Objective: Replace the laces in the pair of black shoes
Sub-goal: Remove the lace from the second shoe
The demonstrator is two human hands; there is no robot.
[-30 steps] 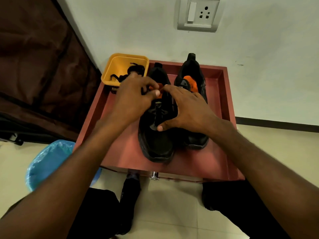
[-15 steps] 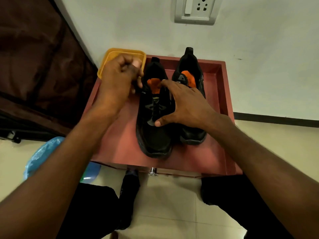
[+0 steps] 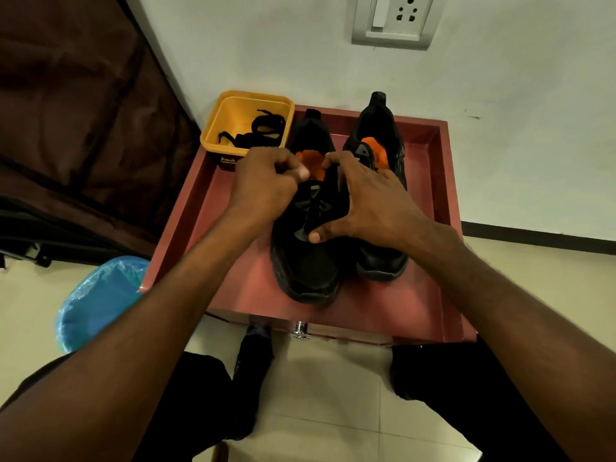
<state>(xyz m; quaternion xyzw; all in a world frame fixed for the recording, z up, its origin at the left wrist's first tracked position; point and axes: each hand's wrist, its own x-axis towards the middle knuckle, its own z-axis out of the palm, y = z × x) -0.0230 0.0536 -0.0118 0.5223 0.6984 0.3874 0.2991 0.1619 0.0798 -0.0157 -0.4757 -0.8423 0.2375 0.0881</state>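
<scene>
Two black shoes with orange lining stand side by side on a red tray (image 3: 416, 295), toes toward me. My left hand (image 3: 266, 185) is at the upper eyelets of the left shoe (image 3: 306, 268), fingers curled and pinching its black lace, which is mostly hidden under the hand. My right hand (image 3: 373, 205) grips the same shoe, with the thumb on the vamp and the index finger at the tongue's top. The right shoe (image 3: 383, 258) stands untouched behind that hand. Loose black laces (image 3: 263, 128) lie in a yellow tub (image 3: 213, 135) at the tray's back left corner.
The tray sits against a white wall with a socket plate (image 3: 393, 21). A blue-lined bin (image 3: 96, 301) stands on the floor at the left, beside dark fabric (image 3: 66, 111). A metal knob (image 3: 300, 330) sticks out below the tray's front edge. My legs are underneath.
My left hand rose toward the yellow tub half a second ago and has come back down to the left shoe's eyelets. My right hand has stayed on the shoe.
</scene>
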